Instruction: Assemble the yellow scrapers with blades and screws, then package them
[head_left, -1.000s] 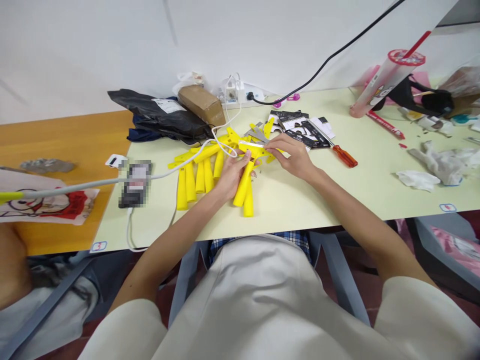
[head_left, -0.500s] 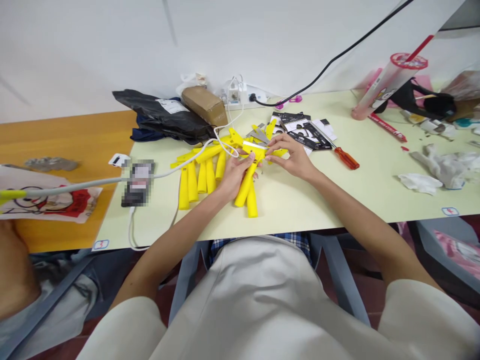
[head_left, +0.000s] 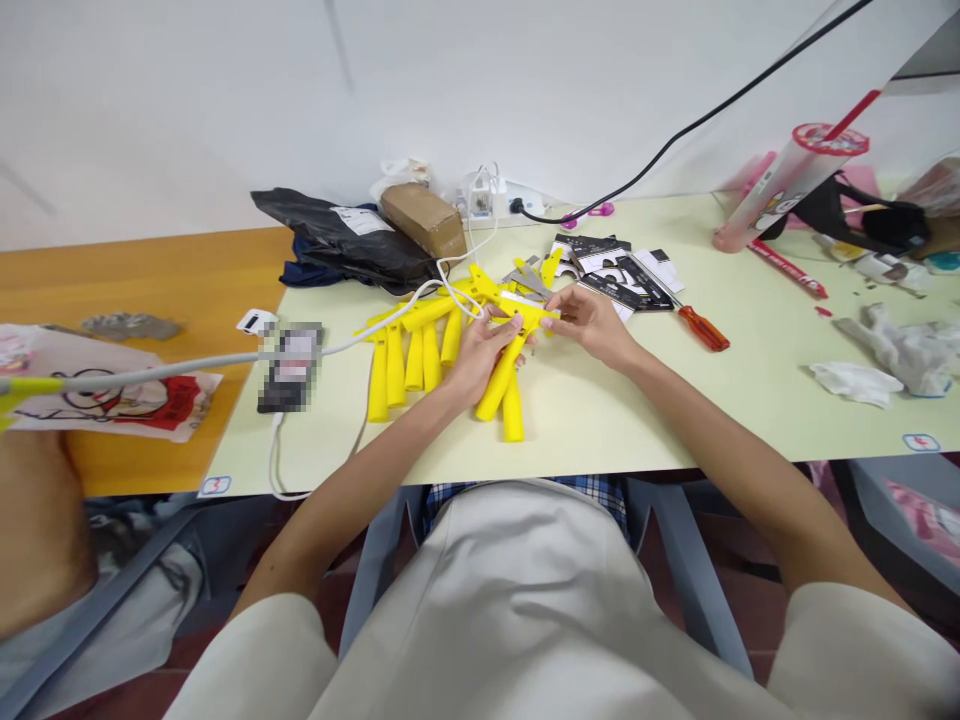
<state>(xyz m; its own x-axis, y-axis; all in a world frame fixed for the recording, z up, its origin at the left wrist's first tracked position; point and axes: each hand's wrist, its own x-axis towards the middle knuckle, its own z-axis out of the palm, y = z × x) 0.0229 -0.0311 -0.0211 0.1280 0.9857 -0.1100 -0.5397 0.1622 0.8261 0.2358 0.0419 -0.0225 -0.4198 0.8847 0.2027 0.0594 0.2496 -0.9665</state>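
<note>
A yellow scraper [head_left: 495, 386] with a wide head and a pale strip, apparently a blade, along its top edge is gripped near the head by my left hand [head_left: 480, 358]. The thumb presses on the front of the head. My right hand [head_left: 589, 322] pinches the right end of the same head between thumb and fingers. Beneath it, another yellow handle [head_left: 513, 415] lies on the table. Several more yellow scrapers [head_left: 378, 380] lie to the left of my hands. Grey metal pieces [head_left: 531, 277] and other yellow parts sit just behind, partly hidden.
Black-and-white packets [head_left: 615, 272] and an orange-handled screwdriver [head_left: 703, 328] lie to the right. A white cable [head_left: 405, 305] crosses above the scrapers. A phone [head_left: 291, 368], black plastic bag [head_left: 345, 235] and cardboard box [head_left: 424, 220] are left; a tall cup [head_left: 787, 190] stands right.
The view has shifted slightly, moving everything a little right in the picture. My right fingers have lowered and closed onto the right end of the scraper head; my left hand keeps its hold.
</note>
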